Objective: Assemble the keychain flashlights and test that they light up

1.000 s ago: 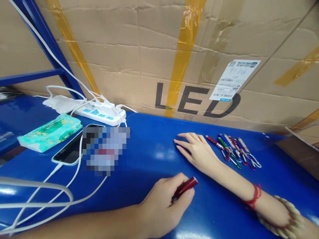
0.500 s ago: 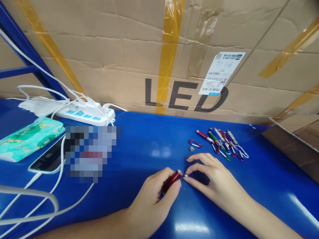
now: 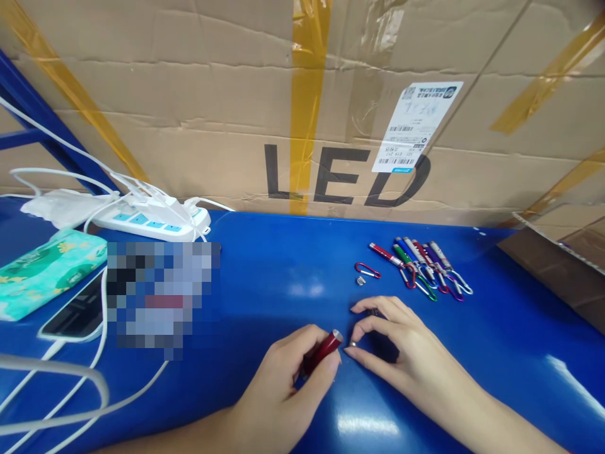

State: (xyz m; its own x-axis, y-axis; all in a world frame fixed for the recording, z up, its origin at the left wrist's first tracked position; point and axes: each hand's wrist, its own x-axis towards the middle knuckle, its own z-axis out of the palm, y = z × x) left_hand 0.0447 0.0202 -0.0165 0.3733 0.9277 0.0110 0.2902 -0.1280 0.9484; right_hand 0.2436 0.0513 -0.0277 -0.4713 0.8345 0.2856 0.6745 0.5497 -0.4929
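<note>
My left hand [image 3: 295, 381] is closed around a red metal flashlight tube [image 3: 326, 350], tilted with its silver-rimmed end up and to the right. Close by on the right, my right hand [image 3: 397, 343] pinches a small silver button cell [image 3: 353, 344] between thumb and index finger; its other fingers curl above. A small gap separates the cell from the tube's end. Beyond the right hand lie a red carabiner [image 3: 367, 271] and a small silver cap [image 3: 361, 281]. Several small flashlights [image 3: 416, 258] with coloured carabiners lie in a row farther right.
A large cardboard box [image 3: 227, 126] marked LED stands along the back of the blue table [image 3: 265, 271]. On the left are a white power strip [image 3: 155, 224], cables, a green tissue pack [image 3: 57, 265], a phone [image 3: 78, 309] and a pixelated item. Another carton [image 3: 562, 284] stands right.
The view has shifted slightly. My left hand still holds the tube and my right hand still pinches the cell, both in nearly the same places.
</note>
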